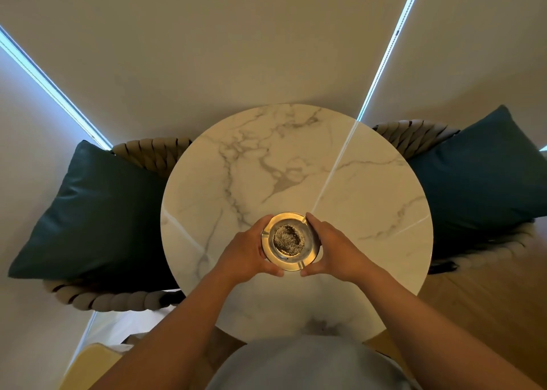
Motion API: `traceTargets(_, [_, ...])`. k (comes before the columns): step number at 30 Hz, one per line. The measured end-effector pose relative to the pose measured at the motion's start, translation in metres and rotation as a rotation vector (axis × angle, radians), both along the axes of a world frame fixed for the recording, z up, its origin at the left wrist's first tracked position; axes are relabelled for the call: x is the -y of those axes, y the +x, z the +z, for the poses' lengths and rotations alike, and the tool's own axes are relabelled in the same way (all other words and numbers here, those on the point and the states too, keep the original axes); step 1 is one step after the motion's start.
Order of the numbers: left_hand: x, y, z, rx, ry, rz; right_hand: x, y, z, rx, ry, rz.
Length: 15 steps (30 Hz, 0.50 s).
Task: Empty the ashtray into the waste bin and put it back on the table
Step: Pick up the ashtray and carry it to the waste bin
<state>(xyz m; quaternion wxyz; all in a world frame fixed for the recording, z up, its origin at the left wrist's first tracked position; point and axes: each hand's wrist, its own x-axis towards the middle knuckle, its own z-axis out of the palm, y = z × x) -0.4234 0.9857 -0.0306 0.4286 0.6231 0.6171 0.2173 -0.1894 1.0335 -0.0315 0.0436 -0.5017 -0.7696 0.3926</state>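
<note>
A round metal ashtray [290,241] with grey ash in its bowl sits near the front middle of the round white marble table [296,158]. My left hand [247,250] cups its left rim, thumb curled under the near edge. My right hand [333,247] cups the right rim the same way. Both hands touch the ashtray from opposite sides. I cannot tell whether it rests on the tabletop or is just lifted. No waste bin is in view.
Two woven rope chairs flank the table, each with a dark teal cushion, one on the left [88,212] and one on the right [479,176]. Beige roller blinds [236,49] hang behind. Wooden floor [488,315] shows at the lower right.
</note>
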Motion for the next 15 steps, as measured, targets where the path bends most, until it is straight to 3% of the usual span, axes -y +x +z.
traceTargets(15, [0.094,0.09,0.007,-0.03,-0.004,0.13,0.057,0.08,0.007,-0.004,0.008,0.172])
